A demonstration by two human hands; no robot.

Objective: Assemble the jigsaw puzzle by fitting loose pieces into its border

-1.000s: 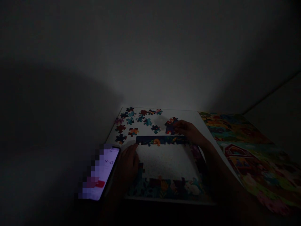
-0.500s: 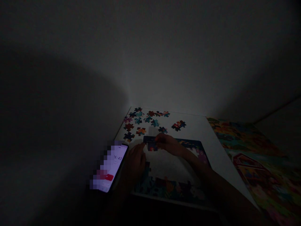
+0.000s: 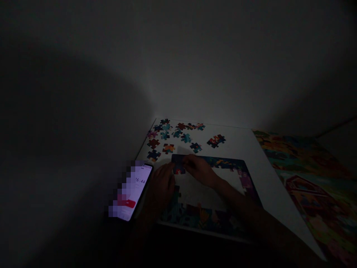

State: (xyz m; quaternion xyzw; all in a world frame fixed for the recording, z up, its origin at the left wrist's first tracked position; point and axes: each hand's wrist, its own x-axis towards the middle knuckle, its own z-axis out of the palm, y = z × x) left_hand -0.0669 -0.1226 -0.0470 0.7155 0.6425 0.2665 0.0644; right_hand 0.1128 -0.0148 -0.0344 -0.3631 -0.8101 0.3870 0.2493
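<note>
Right hand: the right hand [image 3: 200,170] comes in from the lower right, fingers curled down and pinched on a small dark jigsaw piece with a red patch [image 3: 178,171].
Piece: it sits at the far left corner of the part-built colourful jigsaw frame [image 3: 237,163], touching the frame's top strip.
Left hand: the left hand [image 3: 161,183] lies over the frame's left side, fingertips just beside the piece. It is too dim to tell how far it is open or whether it grips anything.
Frame: flat on the white counter [image 3: 248,145], its middle bare.
Loose pieces: scattered blue, red and orange cardboard pieces [image 3: 178,133] lie beyond the frame, near the wall. A small joined red-and-dark cluster [image 3: 216,141] lies apart to their right.
Phone: a lit smartphone [image 3: 135,190] lies screen up, just left of the left hand.
Picture: a large bright printed picture sheet [image 3: 306,178] lies right of the counter.
</note>
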